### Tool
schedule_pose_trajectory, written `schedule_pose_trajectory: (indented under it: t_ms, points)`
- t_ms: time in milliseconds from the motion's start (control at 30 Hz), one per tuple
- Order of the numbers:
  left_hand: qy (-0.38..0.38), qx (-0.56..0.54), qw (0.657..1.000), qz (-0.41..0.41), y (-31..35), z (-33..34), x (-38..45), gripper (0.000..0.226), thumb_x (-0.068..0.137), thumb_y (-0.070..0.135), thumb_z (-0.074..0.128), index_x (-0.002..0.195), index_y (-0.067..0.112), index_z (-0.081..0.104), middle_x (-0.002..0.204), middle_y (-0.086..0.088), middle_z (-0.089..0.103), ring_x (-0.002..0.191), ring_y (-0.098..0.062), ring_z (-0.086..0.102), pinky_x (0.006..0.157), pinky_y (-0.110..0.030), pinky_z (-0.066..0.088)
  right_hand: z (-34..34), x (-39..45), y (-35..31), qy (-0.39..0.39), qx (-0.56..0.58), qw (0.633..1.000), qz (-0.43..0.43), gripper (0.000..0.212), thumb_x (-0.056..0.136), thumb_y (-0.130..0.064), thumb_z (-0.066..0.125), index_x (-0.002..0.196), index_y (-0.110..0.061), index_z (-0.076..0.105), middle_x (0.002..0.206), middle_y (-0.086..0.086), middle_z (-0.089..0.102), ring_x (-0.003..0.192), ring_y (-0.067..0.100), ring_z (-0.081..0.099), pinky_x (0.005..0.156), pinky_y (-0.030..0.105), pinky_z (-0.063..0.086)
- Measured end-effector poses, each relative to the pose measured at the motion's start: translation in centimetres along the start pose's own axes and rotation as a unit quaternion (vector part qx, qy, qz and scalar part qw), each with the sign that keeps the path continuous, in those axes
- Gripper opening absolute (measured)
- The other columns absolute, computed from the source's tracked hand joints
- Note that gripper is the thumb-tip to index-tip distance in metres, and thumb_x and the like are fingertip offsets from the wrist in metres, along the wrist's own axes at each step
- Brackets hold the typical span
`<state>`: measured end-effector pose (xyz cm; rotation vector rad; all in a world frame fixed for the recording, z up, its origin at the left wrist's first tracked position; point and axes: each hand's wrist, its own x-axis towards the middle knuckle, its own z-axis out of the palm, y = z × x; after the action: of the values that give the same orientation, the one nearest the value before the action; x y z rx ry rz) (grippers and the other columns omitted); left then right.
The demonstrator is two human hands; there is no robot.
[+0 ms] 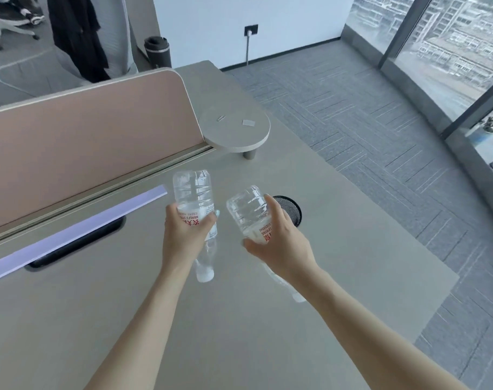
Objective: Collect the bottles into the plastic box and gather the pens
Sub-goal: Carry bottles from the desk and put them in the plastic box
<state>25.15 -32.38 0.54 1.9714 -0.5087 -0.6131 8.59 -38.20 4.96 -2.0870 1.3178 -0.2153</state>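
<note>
Head view: both hands out over a grey desk (338,249), each gripping a clear plastic water bottle held upside down, base up and away, cap end toward the person. Left hand (183,237) wraps fingers and thumb round the labelled middle of the left bottle (193,192); its white cap hangs below the wrist, above the desk surface. Right hand (279,243) grips the right bottle (246,211) round its label, tilted left; the neck runs under the forearm and is mostly hidden. Both labels white with red print. The bottles are near each other, not touching. Black mesh pen holder (291,208) sits on the desk just behind the right hand, partly covered by it; contents not visible. No plastic box or pens in sight. Pink divider panel (85,136) along the desk's far left edge, with a pale purple strip (71,237) and a dark slot below it. Small round raised shelf (237,133) at the divider's end with two small bits on it. Grey carpet and windows to the right.
</note>
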Motion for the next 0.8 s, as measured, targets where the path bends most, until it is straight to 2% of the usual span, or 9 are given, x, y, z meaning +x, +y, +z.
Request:
schedule_pose_trajectory:
  t_ms: [267, 400, 500, 600, 667, 800]
  points:
    - [-0.015, -0.055, 0.991, 0.124, 7.8, 0.9, -7.4, 0.050, 0.071, 0.032, 0.077, 0.104, 0.026, 0.040, 0.112, 0.004, 0.058, 0.101, -0.014, 0.056, 0.079, -0.025, 0.040, -6.6, -4.6, 1.9, 0.105, 0.065, 0.992, 0.004, 0.086, 0.076, -0.042, 0.067, 0.145, -0.037, 0.014, 0.144, -0.016, 0.034, 0.117, 0.013, 0.050, 0.083, 0.030, 0.042]
    - [-0.061, -0.083, 0.981, 0.163, 11.3, 3.6, -12.2, 0.049, 0.072, 0.027, 0.077, 0.105, 0.026, 0.041, 0.109, 0.006, 0.058, 0.097, -0.010, 0.057, 0.071, -0.015, 0.040, -11.0, -7.9, 4.0, 0.170, 0.084, 0.982, -0.002, 0.085, 0.078, -0.040, 0.066, 0.145, -0.037, 0.014, 0.143, -0.014, 0.037, 0.116, 0.013, 0.050, 0.083, 0.029, 0.041]
    - [-0.098, -0.100, 0.971, 0.195, 13.8, 5.9, -16.5, 0.048, 0.072, 0.022, 0.077, 0.104, 0.026, 0.042, 0.105, 0.011, 0.057, 0.091, 0.003, 0.056, 0.070, -0.009, 0.040, -14.4, -11.1, 6.1, 0.217, 0.095, 0.972, -0.001, 0.087, 0.077, -0.041, 0.068, 0.144, -0.038, 0.013, 0.143, -0.015, 0.037, 0.115, 0.011, 0.048, 0.083, 0.028, 0.040]
    - [-0.129, -0.099, 0.960, 0.230, 15.8, 8.7, -21.0, 0.049, 0.071, 0.023, 0.078, 0.104, 0.026, 0.041, 0.104, 0.011, 0.057, 0.093, -0.005, 0.057, 0.074, -0.012, 0.039, -17.8, -14.8, 8.7, 0.263, 0.105, 0.959, 0.002, 0.087, 0.077, -0.041, 0.068, 0.144, -0.039, 0.013, 0.141, -0.014, 0.039, 0.107, 0.009, 0.049, 0.078, 0.027, 0.038]
    - [-0.148, -0.090, 0.952, 0.253, 17.2, 10.5, -24.1, 0.049, 0.071, 0.025, 0.077, 0.103, 0.026, 0.039, 0.104, 0.011, 0.055, 0.090, -0.004, 0.055, 0.068, -0.006, 0.038, -20.3, -17.5, 10.8, 0.293, 0.106, 0.950, 0.008, 0.087, 0.078, -0.040, 0.068, 0.145, -0.037, 0.012, 0.140, -0.012, 0.040, 0.109, 0.011, 0.050, 0.076, 0.027, 0.038]
    - [-0.183, -0.089, 0.935, 0.291, 19.3, 13.3, -30.5, 0.050, 0.071, 0.026, 0.077, 0.104, 0.028, 0.039, 0.098, 0.019, 0.053, 0.090, 0.000, 0.054, 0.069, -0.010, 0.038, -25.1, -23.3, 15.4, 0.352, 0.116, 0.929, 0.026, 0.086, 0.077, -0.039, 0.068, 0.144, -0.037, 0.014, 0.136, -0.010, 0.045, 0.102, 0.014, 0.055, 0.076, 0.032, 0.045]
